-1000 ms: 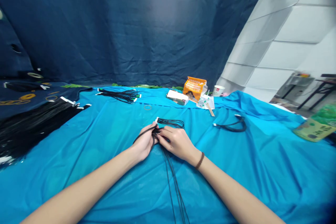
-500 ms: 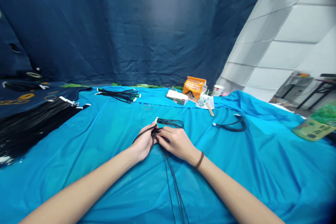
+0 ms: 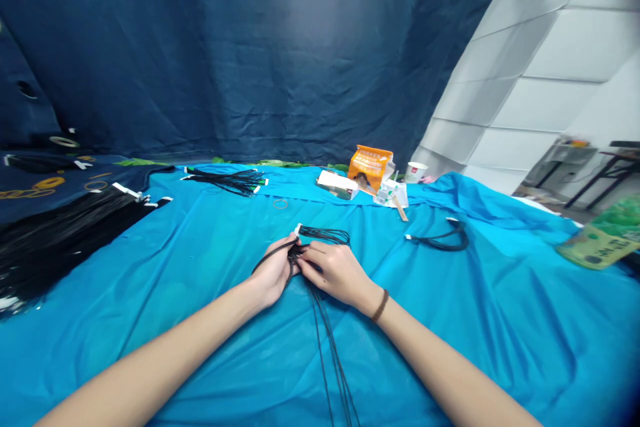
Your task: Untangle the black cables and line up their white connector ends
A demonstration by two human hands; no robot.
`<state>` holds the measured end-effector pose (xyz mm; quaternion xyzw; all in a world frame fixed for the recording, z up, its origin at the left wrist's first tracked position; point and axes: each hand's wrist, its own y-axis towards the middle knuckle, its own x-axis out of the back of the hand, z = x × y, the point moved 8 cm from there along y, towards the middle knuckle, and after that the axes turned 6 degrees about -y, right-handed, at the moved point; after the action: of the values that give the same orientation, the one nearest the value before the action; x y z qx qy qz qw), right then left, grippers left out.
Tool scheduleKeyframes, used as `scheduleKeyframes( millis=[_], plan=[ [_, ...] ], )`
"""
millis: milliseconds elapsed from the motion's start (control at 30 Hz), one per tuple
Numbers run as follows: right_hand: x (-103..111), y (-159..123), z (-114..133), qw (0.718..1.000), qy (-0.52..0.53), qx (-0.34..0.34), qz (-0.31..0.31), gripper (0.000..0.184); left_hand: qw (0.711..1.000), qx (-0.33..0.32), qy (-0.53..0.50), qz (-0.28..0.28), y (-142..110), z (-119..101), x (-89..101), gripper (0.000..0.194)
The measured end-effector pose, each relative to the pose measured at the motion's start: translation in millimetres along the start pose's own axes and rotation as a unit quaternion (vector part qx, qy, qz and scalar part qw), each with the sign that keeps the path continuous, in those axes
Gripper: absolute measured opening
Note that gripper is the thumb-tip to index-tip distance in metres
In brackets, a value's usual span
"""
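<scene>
Holding the black cable bundle (image 3: 299, 251) over the blue cloth (image 3: 425, 293); curling strands into the left hand (image 3: 274, 275), pinching the gathered section with the right hand (image 3: 336, 271). Probably light, flexible, tangle-prone; best grasped beside the white end piece (image 3: 298, 229), without tugging single wires.
</scene>
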<state>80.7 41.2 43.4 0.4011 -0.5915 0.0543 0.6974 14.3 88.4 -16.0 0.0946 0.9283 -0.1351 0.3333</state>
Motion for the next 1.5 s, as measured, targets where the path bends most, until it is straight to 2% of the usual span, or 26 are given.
scheduleKeyframes(
  millis=[1300, 1500],
  plan=[
    [-0.8, -0.4, 0.9, 1.0, 0.003, 0.002, 0.006, 0.016, 1.0, 0.006, 0.001, -0.01, -0.7, 1.2, 0.8, 0.007],
    [2.6, -0.7, -0.6, 1.0, 0.004, 0.0, -0.014, 0.018, 0.999, 0.013, -0.029, -0.013, -1.8, 1.2, -1.4, 0.006]
  ],
)
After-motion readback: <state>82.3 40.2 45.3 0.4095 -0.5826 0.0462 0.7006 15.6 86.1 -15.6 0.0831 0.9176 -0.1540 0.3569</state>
